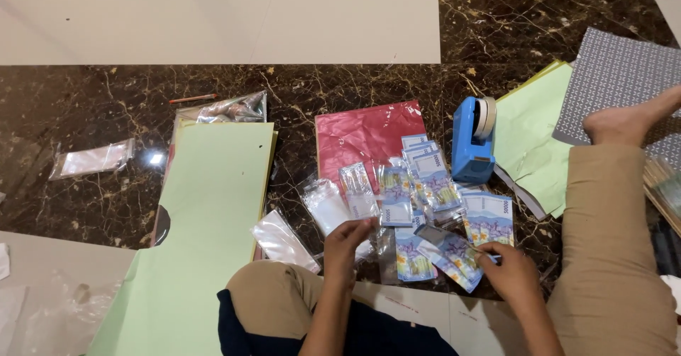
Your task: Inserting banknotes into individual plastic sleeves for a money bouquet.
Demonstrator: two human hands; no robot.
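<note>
Left hand (345, 246): fingers pinched a clear plastic sleeve (328, 207).
Right hand (509, 274): pinched a blue banknote (454, 255).
Floor (85, 100): dark marble.

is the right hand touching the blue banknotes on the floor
Touching. The head view shows the right hand with its fingertips pinching the edge of the blue banknotes fanned on the dark marble floor; no gap shows between them.

Both hands low and forward, fingers curled

The left hand (345, 246) reaches forward with bent fingers pinched together; the right hand (512, 274) lies lower, thumb and forefinger closed in a pinch, both forearms bare.
</note>
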